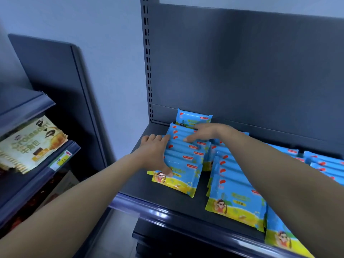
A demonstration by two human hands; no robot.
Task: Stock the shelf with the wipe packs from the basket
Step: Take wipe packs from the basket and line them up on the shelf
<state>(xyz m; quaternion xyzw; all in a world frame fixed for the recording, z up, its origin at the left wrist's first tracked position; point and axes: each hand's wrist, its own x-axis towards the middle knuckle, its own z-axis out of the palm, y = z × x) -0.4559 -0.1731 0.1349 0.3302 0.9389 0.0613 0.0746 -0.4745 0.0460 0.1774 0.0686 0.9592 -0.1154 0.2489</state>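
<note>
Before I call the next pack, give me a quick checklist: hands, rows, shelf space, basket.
1. Left hand free to fetch: not ok. It grips the side of the left row, thumb on the front pack.
2. Right hand free: not ok. Its fingers rest on top of the left row.
3. Room in front of the left row: ok. Bare shelf shows between the front pack and the edge.
4. Left row apart from the next row: ok at the front, where a gap shows; further back, cannot tell.
5. Basket within reach: cannot tell. It is not in view.
</note>
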